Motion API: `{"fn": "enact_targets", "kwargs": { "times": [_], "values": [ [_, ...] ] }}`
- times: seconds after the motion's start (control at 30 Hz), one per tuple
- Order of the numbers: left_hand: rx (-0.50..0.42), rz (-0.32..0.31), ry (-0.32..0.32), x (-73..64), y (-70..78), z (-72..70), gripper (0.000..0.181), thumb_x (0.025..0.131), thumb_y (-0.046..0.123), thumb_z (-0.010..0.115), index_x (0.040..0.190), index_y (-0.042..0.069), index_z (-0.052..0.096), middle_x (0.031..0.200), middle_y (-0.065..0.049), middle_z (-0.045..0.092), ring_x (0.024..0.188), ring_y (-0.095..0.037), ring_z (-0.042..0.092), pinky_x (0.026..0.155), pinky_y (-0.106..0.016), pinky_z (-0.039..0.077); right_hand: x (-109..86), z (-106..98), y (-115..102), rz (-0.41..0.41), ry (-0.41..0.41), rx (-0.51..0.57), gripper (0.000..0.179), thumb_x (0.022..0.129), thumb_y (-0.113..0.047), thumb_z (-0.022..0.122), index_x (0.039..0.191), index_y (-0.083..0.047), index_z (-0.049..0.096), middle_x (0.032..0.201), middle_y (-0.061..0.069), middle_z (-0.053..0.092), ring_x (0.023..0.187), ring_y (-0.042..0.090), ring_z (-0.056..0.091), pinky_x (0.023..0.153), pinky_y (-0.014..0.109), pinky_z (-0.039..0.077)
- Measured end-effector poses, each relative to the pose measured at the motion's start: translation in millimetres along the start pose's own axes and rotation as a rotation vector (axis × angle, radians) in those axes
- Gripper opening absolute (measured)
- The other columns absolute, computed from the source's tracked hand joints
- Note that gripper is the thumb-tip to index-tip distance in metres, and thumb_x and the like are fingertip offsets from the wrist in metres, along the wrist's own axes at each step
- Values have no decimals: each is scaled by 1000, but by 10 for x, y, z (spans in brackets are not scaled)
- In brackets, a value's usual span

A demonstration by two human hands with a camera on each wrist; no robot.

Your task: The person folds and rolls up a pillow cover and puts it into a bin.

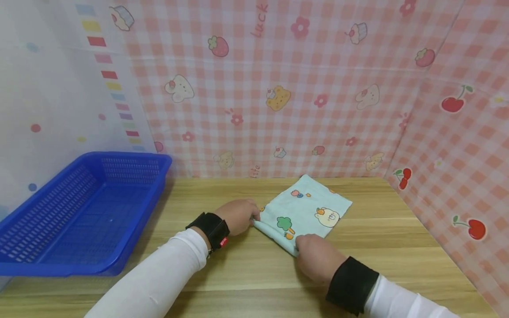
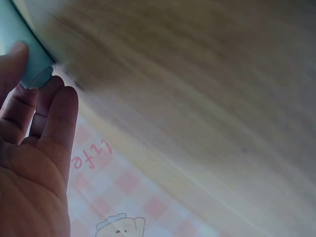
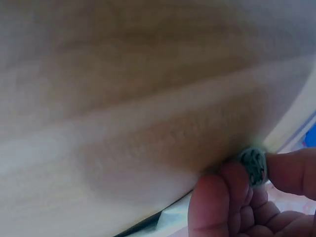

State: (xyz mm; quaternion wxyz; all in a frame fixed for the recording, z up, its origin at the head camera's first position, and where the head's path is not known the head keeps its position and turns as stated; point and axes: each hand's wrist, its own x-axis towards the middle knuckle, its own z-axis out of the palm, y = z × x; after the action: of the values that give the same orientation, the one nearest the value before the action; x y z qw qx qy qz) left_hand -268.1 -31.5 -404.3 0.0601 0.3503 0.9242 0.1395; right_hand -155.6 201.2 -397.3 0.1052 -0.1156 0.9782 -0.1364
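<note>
A light blue cloth (image 1: 304, 207) printed with cartoon figures lies on the table, its near edge rolled into a narrow tube. At the left end of that roll, my left hand (image 1: 237, 216) pinches the fabric between thumb and fingers. My right hand (image 1: 318, 259) pinches the opposite, nearer end. In the left wrist view the rolled cloth (image 2: 37, 69) shows layered edges by the thumb. The right wrist view shows the spiral end of the rolled cloth (image 3: 254, 167) between thumb and fingers. Beyond the roll, the cloth is spread flat.
A blue plastic basket (image 1: 139, 212) with slotted walls stands at the left of the wood-grain table (image 1: 222, 282). Pink checked wall covering (image 1: 238, 79) rises behind the table, and a similar one (image 1: 457, 154) runs along its right side.
</note>
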Motion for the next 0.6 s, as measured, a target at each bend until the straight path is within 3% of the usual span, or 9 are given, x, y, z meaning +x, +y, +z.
{"fn": "enact_targets", "kwargs": {
  "times": [0.2, 0.43, 0.6],
  "values": [
    [-28, -27, -16, 43, -31, 16, 16, 101, 6, 66, 103, 14, 79, 115, 1, 72, 111, -18, 68, 104, -35, 53, 63, -64, 106, 47, -73, 109, 3, 98, -4, 69, 96, -2, 70, 87, 3, 64, 82, 19, 56, 82, 40, 53],
    [-46, -104, -56, 172, -42, 53, 17, 105, 13, 63, 108, 16, 79, 115, 2, 76, 105, -14, 67, 99, -35, 54, 122, -169, 154, 123, -130, 200, 7, 94, -5, 74, 88, -7, 71, 81, 3, 62, 72, 18, 55, 66, 29, 44],
    [-52, -157, -53, 224, 31, 9, 13, 103, 14, 66, 103, 16, 79, 108, 2, 76, 96, -14, 64, 94, -35, 54, 181, -258, 188, 191, -207, 284, 8, 93, -8, 76, 88, -7, 70, 76, 4, 65, 67, 16, 61, 61, 26, 49]
  ]
}}
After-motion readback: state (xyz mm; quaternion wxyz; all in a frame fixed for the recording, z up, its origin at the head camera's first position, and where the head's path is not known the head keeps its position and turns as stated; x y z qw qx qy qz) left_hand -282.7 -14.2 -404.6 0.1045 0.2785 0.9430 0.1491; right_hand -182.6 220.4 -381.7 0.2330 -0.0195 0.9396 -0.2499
